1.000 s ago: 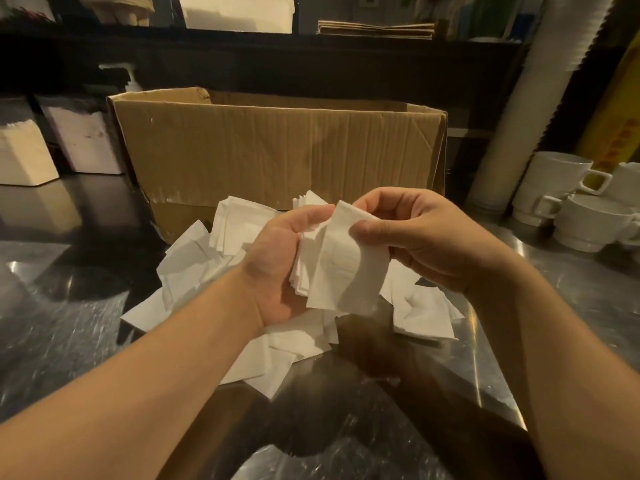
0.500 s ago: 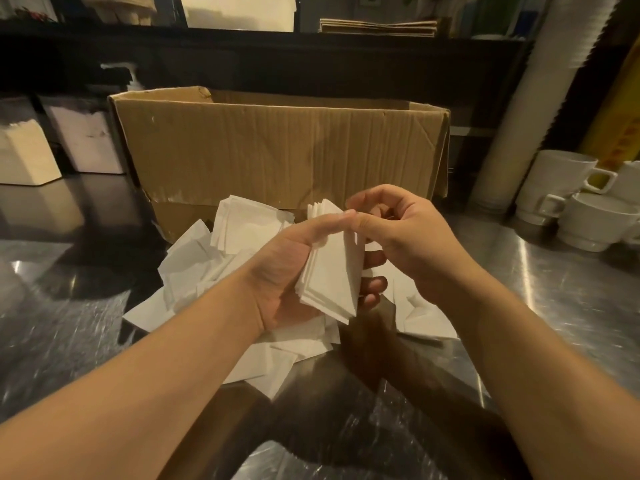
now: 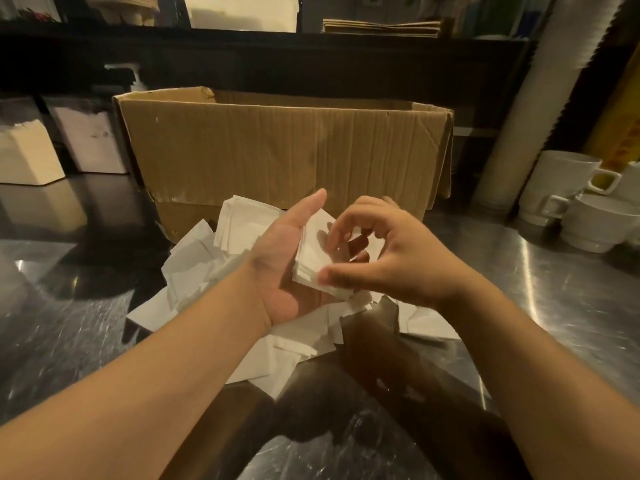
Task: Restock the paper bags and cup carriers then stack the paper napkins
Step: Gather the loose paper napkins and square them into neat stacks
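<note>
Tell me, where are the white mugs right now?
In the head view, the white mugs stand at the far right of the steel counter, right of the cardboard box and beside a tall sleeve of stacked cups.

Matt paper napkins (image 3: 242, 233), creased cardboard box (image 3: 277, 150), glossy steel counter (image 3: 554, 306).
</note>
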Available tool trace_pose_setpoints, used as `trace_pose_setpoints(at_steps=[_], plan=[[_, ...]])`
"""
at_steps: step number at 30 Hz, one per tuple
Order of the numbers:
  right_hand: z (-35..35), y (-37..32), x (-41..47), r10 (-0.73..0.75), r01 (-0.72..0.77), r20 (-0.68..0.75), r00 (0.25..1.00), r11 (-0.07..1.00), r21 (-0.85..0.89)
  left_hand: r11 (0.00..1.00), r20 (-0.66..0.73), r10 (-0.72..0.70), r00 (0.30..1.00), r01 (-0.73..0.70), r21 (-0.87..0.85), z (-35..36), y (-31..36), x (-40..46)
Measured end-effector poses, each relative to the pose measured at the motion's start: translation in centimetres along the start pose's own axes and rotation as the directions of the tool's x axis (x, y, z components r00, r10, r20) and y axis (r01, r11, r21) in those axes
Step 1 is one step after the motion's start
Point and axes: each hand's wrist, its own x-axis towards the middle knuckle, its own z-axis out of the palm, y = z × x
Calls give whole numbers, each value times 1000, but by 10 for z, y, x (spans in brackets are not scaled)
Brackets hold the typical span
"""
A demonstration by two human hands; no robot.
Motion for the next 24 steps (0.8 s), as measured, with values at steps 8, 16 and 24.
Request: trace_pose_setpoints(at_steps=[8, 16, 24], plan=[[9, 1, -2, -198, 187, -61, 978, 970, -154, 993, -41, -33, 999, 28, -119, -1, 3, 1], [16, -1, -1, -268, 232, -113, 957, 937, -262, 986, -38, -25, 999, 19, -167, -4, 4, 2], [16, -1, -2, -284, 253, -105, 953, 937, -240, 988, -83, 6, 997, -19, -152, -5, 4, 3]])
